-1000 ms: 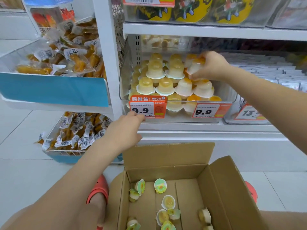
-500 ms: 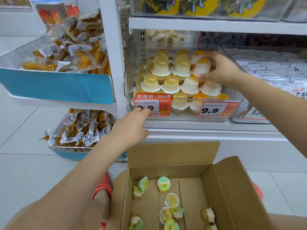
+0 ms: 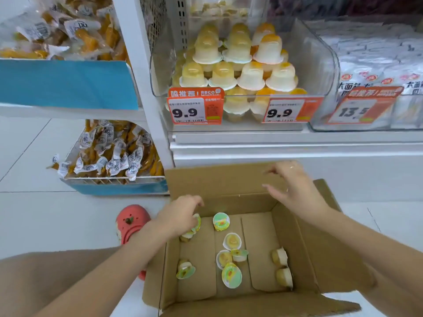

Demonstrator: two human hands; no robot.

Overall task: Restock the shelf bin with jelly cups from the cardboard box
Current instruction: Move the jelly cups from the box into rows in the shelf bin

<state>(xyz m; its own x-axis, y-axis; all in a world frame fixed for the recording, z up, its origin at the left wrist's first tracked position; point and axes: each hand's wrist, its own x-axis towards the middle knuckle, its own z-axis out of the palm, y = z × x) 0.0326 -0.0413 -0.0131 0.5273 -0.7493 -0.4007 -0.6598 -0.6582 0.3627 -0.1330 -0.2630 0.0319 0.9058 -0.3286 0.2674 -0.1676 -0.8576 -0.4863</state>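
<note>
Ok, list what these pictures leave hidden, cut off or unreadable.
Head view:
- Jelly cups under the left hand: hand covers them, grip unclear.
- Right hand: motion-blurred; fingers look spread.
- Price tags: small print unreadable, and they hide the bin's lower front cups.
- Cardboard box: near edge cut off by frame.

1. The floor (image 3: 34, 220) is laid in large pale tiles with thin dark grout lines.
2. A white shelving upright (image 3: 146, 92) divides two bays of white metal shelves.
3. In the left bay, a blue-fronted tray (image 3: 66, 83) holds clear packets of orange-brown snacks (image 3: 68, 35).
4. Below it, a low wire basket (image 3: 114, 181) with a blue base holds more of the same packets.
5. At the right, a clear bin holds white bagged goods (image 3: 377, 65) behind an orange 13.5 price tag (image 3: 359, 110).
6. Two orange 9.9 price tags (image 3: 194, 110) hang on the middle shelf front.
7. The light is even and bright.
</note>
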